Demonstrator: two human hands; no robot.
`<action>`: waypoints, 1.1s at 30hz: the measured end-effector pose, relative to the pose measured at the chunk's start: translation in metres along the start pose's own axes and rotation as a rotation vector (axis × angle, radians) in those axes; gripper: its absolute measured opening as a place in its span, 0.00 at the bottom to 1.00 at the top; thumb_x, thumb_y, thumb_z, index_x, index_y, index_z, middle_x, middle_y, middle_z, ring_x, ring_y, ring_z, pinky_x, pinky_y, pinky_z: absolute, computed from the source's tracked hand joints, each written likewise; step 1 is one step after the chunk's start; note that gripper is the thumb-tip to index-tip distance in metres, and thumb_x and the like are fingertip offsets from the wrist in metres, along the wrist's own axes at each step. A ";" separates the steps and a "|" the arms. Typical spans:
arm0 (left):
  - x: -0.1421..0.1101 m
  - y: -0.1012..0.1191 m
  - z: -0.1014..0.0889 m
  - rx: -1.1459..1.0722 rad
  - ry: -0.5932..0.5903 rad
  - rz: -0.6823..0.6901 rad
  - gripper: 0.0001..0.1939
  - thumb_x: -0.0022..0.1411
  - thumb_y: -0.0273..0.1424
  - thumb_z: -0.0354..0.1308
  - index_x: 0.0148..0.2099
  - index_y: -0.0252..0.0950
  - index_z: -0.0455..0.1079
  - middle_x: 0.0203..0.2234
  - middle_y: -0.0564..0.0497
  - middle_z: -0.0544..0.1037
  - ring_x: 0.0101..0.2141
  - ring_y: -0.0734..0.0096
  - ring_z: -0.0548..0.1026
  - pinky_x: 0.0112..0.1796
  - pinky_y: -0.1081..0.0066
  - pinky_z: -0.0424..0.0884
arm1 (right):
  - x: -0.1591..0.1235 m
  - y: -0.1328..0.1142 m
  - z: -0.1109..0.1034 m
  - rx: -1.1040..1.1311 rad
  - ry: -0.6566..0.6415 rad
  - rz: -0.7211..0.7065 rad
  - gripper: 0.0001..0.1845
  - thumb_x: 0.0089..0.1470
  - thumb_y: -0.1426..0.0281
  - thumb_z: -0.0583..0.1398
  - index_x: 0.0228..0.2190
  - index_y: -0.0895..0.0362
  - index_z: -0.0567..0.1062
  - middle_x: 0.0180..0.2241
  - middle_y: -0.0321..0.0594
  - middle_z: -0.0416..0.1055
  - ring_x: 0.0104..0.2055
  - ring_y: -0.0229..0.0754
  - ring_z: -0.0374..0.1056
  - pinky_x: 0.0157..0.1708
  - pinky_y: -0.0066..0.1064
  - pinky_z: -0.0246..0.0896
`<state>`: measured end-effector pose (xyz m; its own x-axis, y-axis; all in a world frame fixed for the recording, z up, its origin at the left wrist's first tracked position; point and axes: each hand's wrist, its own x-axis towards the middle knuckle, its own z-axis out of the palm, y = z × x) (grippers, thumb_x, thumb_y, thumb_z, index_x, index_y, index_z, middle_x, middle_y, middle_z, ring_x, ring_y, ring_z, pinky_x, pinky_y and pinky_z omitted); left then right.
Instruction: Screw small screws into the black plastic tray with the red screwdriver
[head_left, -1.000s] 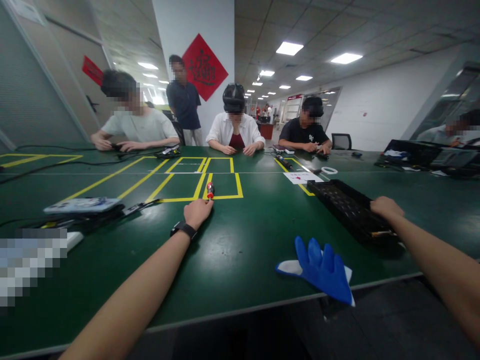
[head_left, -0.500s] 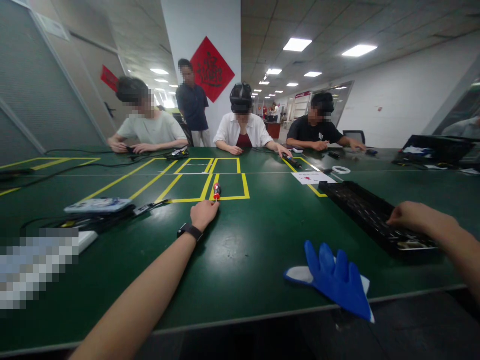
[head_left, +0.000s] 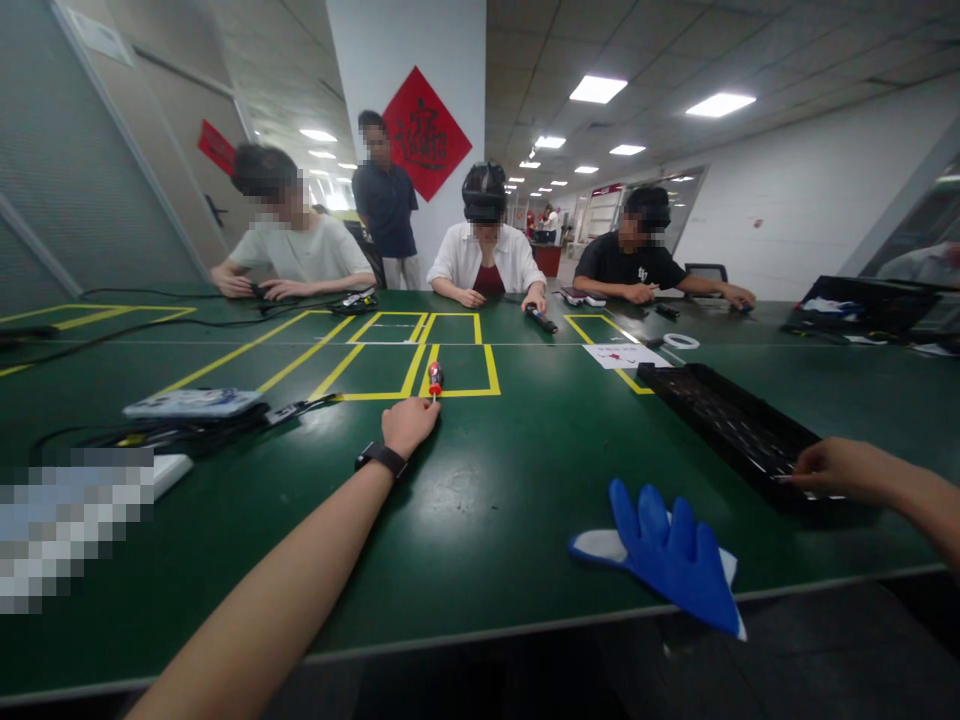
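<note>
Near the middle of the table my left hand (head_left: 409, 425) is closed around the metal shaft of a screwdriver (head_left: 435, 377). Its red and black handle points away from me, over a yellow-taped rectangle. At the right, my right hand (head_left: 851, 470) is over the near end of a long black tool case (head_left: 720, 425), fingers pinched together. A small shiny bit shows by the fingertips, but I cannot tell whether it is held or lies in the case. Several small metal pieces line the case. A blue and white work glove (head_left: 671, 555) lies between my arms by the table edge.
Yellow tape (head_left: 491, 370) marks rectangles on the green table (head_left: 510, 520). Cables and a light blue flat box (head_left: 193, 403) are on the left. A paper sheet (head_left: 626, 356) and white ring (head_left: 681, 341) lie beyond the case. Three people sit opposite; another stands behind.
My right hand has moved toward me and right along the case. My left hand keeps the screwdriver in place. Opposite, the middle person's hand has shifted a dark tool leftward.
</note>
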<state>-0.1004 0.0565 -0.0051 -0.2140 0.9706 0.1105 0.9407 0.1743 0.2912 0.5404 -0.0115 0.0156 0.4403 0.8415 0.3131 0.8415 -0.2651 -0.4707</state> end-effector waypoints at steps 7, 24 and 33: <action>-0.002 0.000 0.000 -0.001 0.002 -0.001 0.23 0.59 0.44 0.41 0.34 0.39 0.76 0.35 0.43 0.78 0.40 0.54 0.73 0.41 0.62 0.63 | -0.002 -0.015 0.002 -0.369 -0.611 -0.007 0.18 0.20 0.51 0.65 0.10 0.51 0.71 0.22 0.61 0.71 0.20 0.44 0.66 0.28 0.44 0.54; 0.001 0.000 0.002 0.020 0.002 -0.008 0.25 0.58 0.46 0.40 0.35 0.39 0.76 0.37 0.42 0.78 0.41 0.54 0.73 0.41 0.61 0.64 | -0.014 -0.039 -0.006 -0.381 -0.755 0.032 0.16 0.39 0.61 0.59 0.10 0.58 0.68 0.18 0.47 0.70 0.19 0.42 0.64 0.22 0.37 0.57; -0.001 0.002 0.000 0.014 0.004 -0.002 0.25 0.58 0.46 0.40 0.35 0.39 0.76 0.37 0.43 0.78 0.41 0.54 0.73 0.40 0.61 0.64 | -0.009 -0.033 -0.007 -0.344 -0.815 -0.012 0.15 0.42 0.62 0.59 0.13 0.58 0.69 0.18 0.47 0.69 0.18 0.40 0.62 0.17 0.34 0.54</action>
<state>-0.0984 0.0555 -0.0050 -0.2165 0.9696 0.1137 0.9439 0.1782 0.2779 0.5104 -0.0136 0.0343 0.1815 0.8838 -0.4312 0.9500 -0.2709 -0.1554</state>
